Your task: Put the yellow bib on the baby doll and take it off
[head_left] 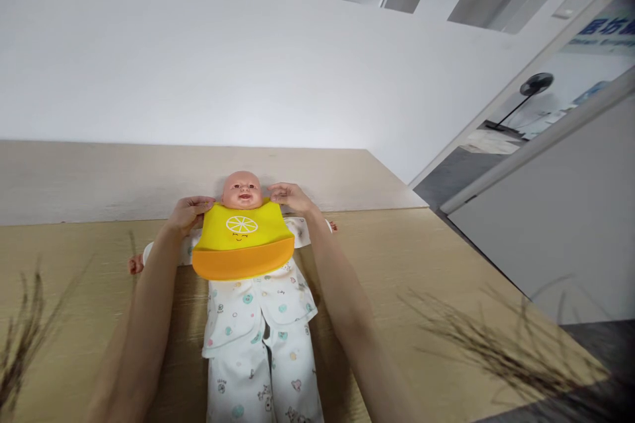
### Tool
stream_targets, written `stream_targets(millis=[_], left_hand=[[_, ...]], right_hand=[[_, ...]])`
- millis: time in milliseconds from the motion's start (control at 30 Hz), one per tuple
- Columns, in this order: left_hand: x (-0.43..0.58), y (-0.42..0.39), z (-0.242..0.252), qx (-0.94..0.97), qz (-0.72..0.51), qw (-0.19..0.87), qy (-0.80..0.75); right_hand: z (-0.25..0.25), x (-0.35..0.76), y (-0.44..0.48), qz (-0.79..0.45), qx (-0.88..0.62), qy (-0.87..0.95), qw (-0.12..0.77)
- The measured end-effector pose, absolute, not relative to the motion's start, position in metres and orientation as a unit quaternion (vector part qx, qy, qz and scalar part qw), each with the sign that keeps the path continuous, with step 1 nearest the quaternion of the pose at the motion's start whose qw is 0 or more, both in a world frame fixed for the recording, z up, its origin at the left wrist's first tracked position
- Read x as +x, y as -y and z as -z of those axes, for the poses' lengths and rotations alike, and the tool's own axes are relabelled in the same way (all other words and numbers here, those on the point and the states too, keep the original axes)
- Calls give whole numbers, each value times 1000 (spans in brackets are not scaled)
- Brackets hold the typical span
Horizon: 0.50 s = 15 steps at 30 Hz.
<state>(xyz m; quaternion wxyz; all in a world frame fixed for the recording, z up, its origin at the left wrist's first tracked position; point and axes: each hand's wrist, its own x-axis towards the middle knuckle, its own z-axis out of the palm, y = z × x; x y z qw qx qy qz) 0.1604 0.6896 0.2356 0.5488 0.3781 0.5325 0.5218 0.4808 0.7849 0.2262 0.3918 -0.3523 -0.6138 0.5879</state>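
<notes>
A baby doll (243,190) in white patterned pyjamas lies on its back on a wooden table (421,264), head away from me. A yellow bib (241,238) with an orange pocket and a lemon-slice print covers its chest. My left hand (187,213) is closed on the bib's upper left corner by the doll's shoulder. On the other side my right hand (291,197) pinches the upper right corner next to the doll's head. Both forearms reach along the doll's sides.
A white wall (198,66) rises behind the table. To the right the table edge drops to a dark floor, with a grey partition (555,225) and a standing fan (533,86) beyond. Blurred dark strands hang at the lower left and right of the view.
</notes>
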Motion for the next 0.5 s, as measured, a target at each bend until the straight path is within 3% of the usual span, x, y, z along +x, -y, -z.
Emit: stream_targets(millis=[67, 267, 500], left_hand=[[160, -689, -235, 358, -527, 559, -531], [161, -685, -234, 395, -482, 591, -512], [161, -684, -237, 390, -479, 597, -512]], right_hand=[[-226, 482, -783, -595, -355, 602, 397], [-234, 484, -777, -647, -306, 635, 290], [-241, 485, -773, -645, -316, 602, 350]])
